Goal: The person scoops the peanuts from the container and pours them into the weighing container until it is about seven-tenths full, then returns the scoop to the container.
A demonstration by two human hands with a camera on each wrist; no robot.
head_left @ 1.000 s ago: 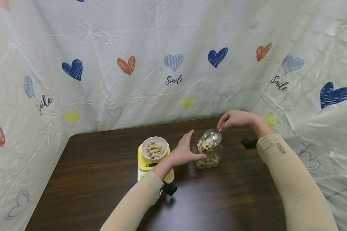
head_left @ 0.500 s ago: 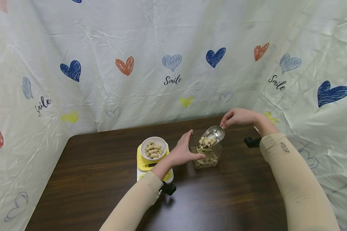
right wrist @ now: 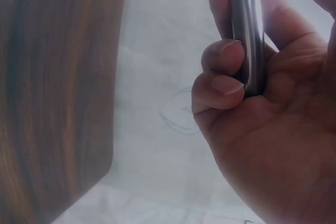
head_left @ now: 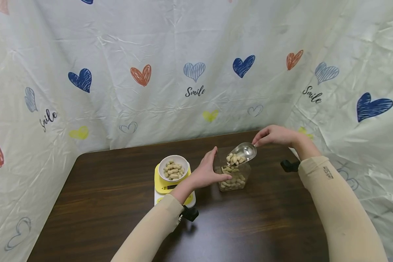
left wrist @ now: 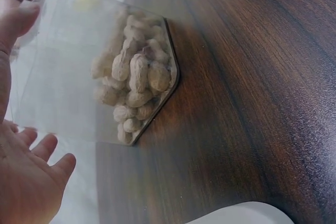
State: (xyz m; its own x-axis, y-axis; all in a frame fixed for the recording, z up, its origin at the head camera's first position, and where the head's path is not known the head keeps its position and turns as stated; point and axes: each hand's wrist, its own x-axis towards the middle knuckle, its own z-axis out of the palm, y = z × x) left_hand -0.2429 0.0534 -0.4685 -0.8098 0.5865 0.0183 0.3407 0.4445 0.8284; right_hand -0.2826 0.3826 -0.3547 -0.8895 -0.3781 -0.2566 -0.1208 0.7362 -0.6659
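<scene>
- Left hand (head_left: 205, 175), spread wide, touches the clear container (left wrist: 65, 66) (peanuts (left wrist: 138, 72) inside).
- Right hand (head_left: 278, 135), curled, holds the metal scoop (head_left: 247, 150).
- White bowl (head_left: 164, 163) on scale (head_left: 158, 183), left.

Bowl (head_left: 182, 162) on scale (head_left: 160, 186), left of container (left wrist: 65, 72); scoop (head_left: 247, 150) probably partly inside the latter.

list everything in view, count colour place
wooden table: one, brown, underneath
angular box: one, clear, on table
metal scoop: one, silver, at box top
flat scale: one, yellow and white, on table
round bowl: one, white, on scale
unshelled peanuts: many, tan, in box, scoop, bowl
heart-printed sheeting: count unclear, white, behind table
wrist cameras: two, black, at wrists
sleeves: two, beige, on arms
left hand: one, bare, gripping box
right hand: one, bare, gripping scoop
</scene>
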